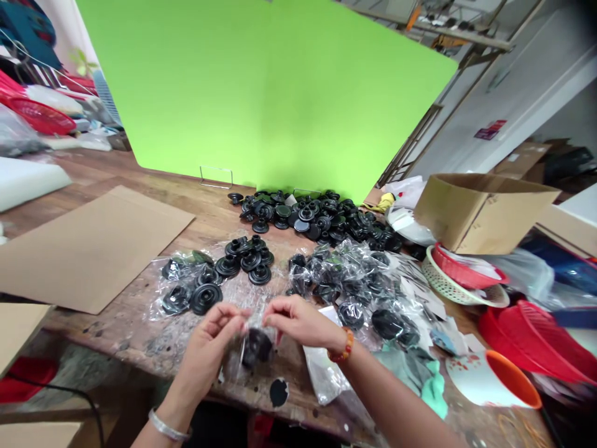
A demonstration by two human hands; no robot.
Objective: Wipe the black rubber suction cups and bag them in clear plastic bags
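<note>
Between my hands hangs a clear plastic bag (237, 367) with a black round part (256, 347) inside, blurred by motion. My left hand (215, 333) pinches the bag's upper left edge, and my right hand (296, 318) pinches its upper right side. Just beyond lie several loose black ridged discs with hubs (250, 259). To their left are bagged black discs (177, 300), and a larger heap of bagged discs (349, 274) lies to the right. Flat plastic bags (321, 373) rest under my right forearm.
A big pile of loose black discs (303, 218) sits before a green panel (261, 93). Flat cardboard (97, 249) covers the left. At right are a cardboard box (480, 211), red baskets (536, 342), a white-and-orange tub (480, 379) and a green cloth (415, 373).
</note>
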